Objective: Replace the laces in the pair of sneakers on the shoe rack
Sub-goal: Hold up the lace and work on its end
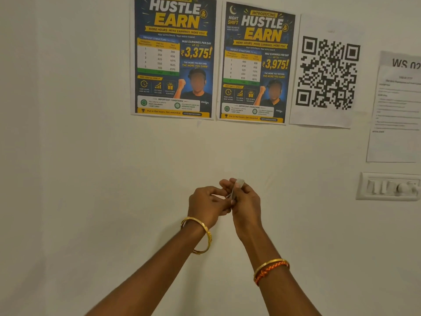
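Both my hands are raised in front of a plain wall. My right hand (pixel 245 201) pinches a small pale object (pixel 237 188), thin and blurred; I cannot tell what it is. My left hand (pixel 205 204) has its fingers curled and its fingertips meet the same small object beside the right hand. Each wrist wears a gold bangle. No sneakers, laces or shoe rack are in view.
Two blue and yellow posters (pixel 173 58) hang on the wall above my hands, with a QR code sheet (pixel 328 71) and a printed notice (pixel 396 106) to their right. A white switch panel (pixel 389 187) is mounted at the right edge.
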### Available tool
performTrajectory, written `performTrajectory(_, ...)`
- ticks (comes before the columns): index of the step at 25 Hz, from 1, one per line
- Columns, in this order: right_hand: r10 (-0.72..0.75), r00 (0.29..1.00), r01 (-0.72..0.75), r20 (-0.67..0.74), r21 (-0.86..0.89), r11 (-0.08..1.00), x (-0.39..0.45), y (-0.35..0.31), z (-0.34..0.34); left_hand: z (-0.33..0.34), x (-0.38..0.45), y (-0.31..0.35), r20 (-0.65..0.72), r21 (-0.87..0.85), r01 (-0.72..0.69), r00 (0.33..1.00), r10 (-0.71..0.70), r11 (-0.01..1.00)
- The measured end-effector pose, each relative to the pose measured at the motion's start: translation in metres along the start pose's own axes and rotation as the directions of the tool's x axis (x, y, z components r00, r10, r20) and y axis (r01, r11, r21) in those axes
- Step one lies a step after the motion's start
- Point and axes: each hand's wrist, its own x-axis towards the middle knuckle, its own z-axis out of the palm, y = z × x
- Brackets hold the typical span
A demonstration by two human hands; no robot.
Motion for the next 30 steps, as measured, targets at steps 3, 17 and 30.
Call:
performTrajectory(3, 0.084, 0.994, -0.081, 0.074, -0.040, 0.996, -0.006, 0.002, 0.002, 0.005, -0.003, -0.006, -0.044, 0.169, -0.130, 0.989, 0.139, 0.977)
performTrajectory(17, 0.217, 0.966, -0.094, 0.142, -0.587, 0.804, -0.007, 0.026, -0.042, 0.009, 0.003, -0.062, 0.068, 0.389, -0.123, 0.992, 0.105, 0.913)
performTrajectory(30, 0.654, 0.744, -0.665, -0.134, -0.235, 0.709, -0.081, 0.128, -0.258, 0.111, -0.069, -0.207, 0.596, 0.197, 0.621, 0.539, -0.595, 0.759)
